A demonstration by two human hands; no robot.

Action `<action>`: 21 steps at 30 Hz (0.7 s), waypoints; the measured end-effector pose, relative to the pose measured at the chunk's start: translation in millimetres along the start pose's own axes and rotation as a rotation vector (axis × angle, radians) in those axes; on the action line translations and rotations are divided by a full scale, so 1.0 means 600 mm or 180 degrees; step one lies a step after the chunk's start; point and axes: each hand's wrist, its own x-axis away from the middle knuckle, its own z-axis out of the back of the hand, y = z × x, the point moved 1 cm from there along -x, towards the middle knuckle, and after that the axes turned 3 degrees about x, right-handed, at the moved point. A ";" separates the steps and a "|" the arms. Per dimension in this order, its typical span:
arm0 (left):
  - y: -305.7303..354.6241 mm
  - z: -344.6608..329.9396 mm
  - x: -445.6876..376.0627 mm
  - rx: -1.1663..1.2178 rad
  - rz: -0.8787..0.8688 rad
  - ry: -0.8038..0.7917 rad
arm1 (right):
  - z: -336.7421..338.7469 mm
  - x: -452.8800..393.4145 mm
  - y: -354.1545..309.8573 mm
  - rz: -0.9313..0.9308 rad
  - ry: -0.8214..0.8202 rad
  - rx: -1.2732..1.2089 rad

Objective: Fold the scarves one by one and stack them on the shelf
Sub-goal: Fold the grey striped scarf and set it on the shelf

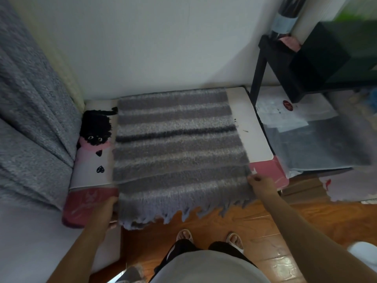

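A grey striped fuzzy scarf (177,152) with one dark stripe lies spread flat over a white and pink table (251,127), its fringed end hanging off the near edge. My left hand (110,209) grips the scarf's near left edge, fingers tucked under the fabric. My right hand (258,181) pinches the scarf's right edge beside the table's pink corner. The black shelf (265,64) stands at the right, behind the table.
A black cat picture (95,129) is printed on the table's left side. A grey blanket (26,111) hangs at the left. Plastic-wrapped packages (310,137) lie at the right under the shelf. Wooden floor (255,231) and my slippered feet are below.
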 end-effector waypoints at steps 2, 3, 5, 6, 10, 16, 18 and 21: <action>0.000 -0.007 0.002 -0.0354 -0.0274 0.0086 | -0.006 0.005 -0.004 0.0101 0.0128 0.0105; -0.001 -0.007 0.004 -0.0570 -0.0476 0.0170 | -0.010 0.007 -0.002 0.0135 0.0156 0.0133; -0.006 -0.004 0.000 -0.0795 -0.0611 0.0418 | -0.015 0.011 0.006 0.0118 0.0149 0.0267; -0.008 -0.002 -0.001 -0.0856 -0.0583 0.0495 | -0.014 0.015 0.008 0.0090 0.0144 0.0392; 0.001 -0.004 0.004 -0.1364 -0.0577 0.0587 | -0.003 0.017 -0.002 0.0279 0.0571 0.0808; 0.086 -0.018 -0.041 0.0446 -0.0048 0.0667 | -0.023 -0.008 -0.107 -0.1323 -0.0265 -0.2326; 0.120 -0.028 -0.052 0.1355 0.0226 0.0518 | -0.026 -0.019 -0.133 -0.1518 -0.0456 -0.2799; 0.159 -0.021 -0.062 0.2147 0.0080 0.0589 | -0.002 -0.024 -0.165 -0.1257 -0.0354 -0.3093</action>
